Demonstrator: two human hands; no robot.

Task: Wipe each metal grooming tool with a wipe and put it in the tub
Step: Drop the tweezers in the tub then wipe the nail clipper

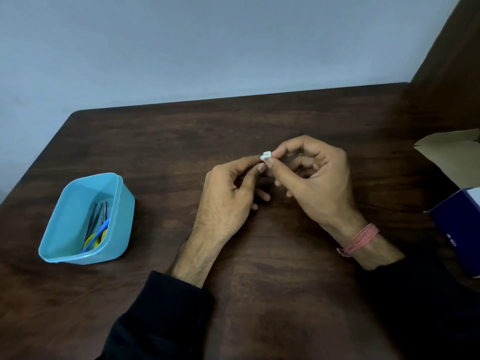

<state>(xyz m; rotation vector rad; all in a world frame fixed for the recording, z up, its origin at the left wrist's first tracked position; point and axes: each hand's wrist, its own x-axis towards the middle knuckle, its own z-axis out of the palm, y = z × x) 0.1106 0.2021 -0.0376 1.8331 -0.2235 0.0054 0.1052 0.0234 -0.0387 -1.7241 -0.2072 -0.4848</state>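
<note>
While the blue tub (85, 219) is sitting on the dark wooden table (181, 131) with several metal grooming tools (98, 215) lying inside it, both hands are meeting to the right of the tub. The left hand (228, 193) and the right hand (314, 178) are together pinching a small folded white wipe (266, 155) between thumb and fingertips, holding it above the table.

A dark wooden table (259, 255) meets a pale wall (207, 42) — a navy box (457, 229) at its right edge.
</note>
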